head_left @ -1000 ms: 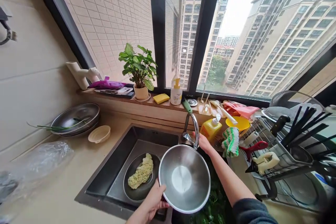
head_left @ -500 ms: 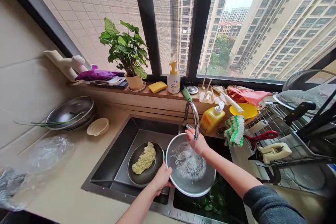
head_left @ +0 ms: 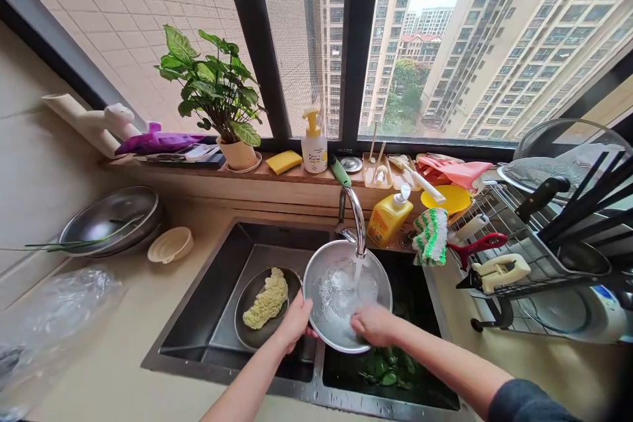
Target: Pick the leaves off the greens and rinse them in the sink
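Observation:
A round metal bowl (head_left: 320, 314) is tilted under the running faucet (head_left: 358, 224), over the divider and the right sink basin. My left hand (head_left: 295, 320) grips its left rim, thumb on top and fingers beneath. My right hand (head_left: 374, 324) is inside the bowl at its lower right, smeared by motion with its fingers seemingly curled; whether they hold anything is hidden. Water splashes in the bowl. A piece of cauliflower (head_left: 267, 300) lies in a dark round pan (head_left: 246, 330) in the left basin. Green leaves (head_left: 390, 369) lie in the right basin.
A yellow detergent bottle (head_left: 390, 217) and a green-and-white cloth (head_left: 430, 237) stand behind the right basin. To the right is a wire dish rack (head_left: 537, 237) with utensils. A wok (head_left: 106, 227), a cream dish (head_left: 171, 245) and plastic bags (head_left: 64, 303) lie on the left counter.
My right hand has moved from the faucet's mouth down to the lower right inside of the bowl. The water stream now shows. My left hand keeps hold of the bowl's rim.

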`<state>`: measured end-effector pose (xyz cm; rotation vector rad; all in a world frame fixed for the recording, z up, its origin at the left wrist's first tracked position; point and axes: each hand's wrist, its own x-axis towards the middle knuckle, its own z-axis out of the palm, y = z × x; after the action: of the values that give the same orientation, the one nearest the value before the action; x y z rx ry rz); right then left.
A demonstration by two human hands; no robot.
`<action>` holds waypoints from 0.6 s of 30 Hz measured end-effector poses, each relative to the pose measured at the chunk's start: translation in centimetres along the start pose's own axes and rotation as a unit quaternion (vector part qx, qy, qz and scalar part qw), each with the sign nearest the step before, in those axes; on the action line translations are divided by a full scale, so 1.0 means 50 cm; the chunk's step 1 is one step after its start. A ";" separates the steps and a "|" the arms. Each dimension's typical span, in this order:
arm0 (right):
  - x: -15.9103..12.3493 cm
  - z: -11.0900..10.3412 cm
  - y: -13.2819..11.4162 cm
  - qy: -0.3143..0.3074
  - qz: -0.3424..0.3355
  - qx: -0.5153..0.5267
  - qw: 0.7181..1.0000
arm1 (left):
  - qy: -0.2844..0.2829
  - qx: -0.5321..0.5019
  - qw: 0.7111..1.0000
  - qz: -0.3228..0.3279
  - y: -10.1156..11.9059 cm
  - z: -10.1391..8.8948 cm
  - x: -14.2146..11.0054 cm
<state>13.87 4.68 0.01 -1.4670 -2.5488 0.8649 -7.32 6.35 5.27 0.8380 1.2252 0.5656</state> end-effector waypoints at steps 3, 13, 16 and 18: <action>-0.019 -0.094 0.054 0.093 0.016 -0.139 0.986 | -0.030 0.020 0.999 -0.013 0.018 -0.006 -0.007; 0.134 -0.216 0.073 0.182 0.033 -0.116 0.976 | 0.040 0.156 0.985 0.062 0.033 -0.011 -0.079; 0.132 -0.172 0.095 0.139 0.072 -0.093 0.983 | 0.068 0.268 0.957 0.085 0.033 0.008 -0.104; 0.122 -0.155 0.107 0.127 0.099 -0.080 0.984 | 0.085 0.355 0.926 0.095 0.036 0.027 -0.121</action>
<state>17.28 15.07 2.53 -1.7723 -2.3612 0.4620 -7.54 2.41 10.39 1.5573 1.5442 0.3437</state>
